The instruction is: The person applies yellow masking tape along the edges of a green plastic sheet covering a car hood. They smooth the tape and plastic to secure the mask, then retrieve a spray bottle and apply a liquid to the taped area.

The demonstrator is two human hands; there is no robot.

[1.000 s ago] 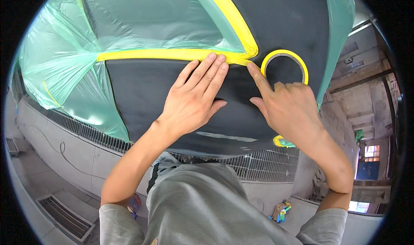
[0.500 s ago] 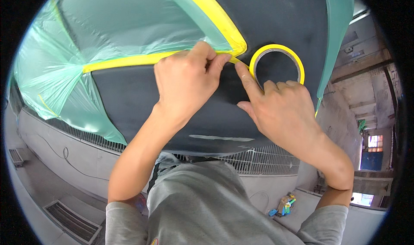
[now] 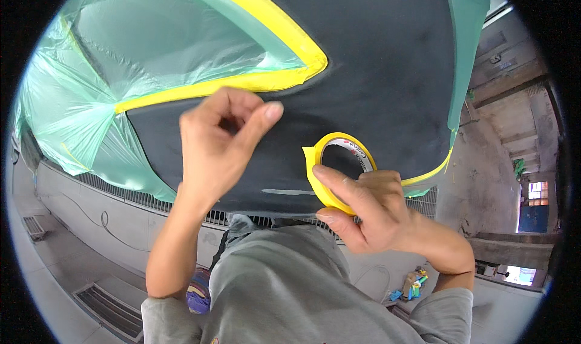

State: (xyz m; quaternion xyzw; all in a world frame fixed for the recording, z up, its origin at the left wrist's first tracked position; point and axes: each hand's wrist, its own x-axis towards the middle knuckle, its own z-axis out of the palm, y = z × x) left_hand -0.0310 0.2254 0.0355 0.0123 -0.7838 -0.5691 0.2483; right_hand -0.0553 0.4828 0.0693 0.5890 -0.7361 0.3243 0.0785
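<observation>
The tape roll (image 3: 313, 159) was gripped between the fingers and thumb of the right hand (image 3: 375, 214) over the dark panel (image 3: 363, 71), near its lower edge, with a loose end (image 3: 307, 152) stuck out. The left hand (image 3: 215, 141) was held beside the lower of 2 yellow strips (image 3: 260, 80) by which the green film (image 3: 163, 47) was edged; its fingers were curled toward the thumb, but whether the tips were touching could not be told.
</observation>
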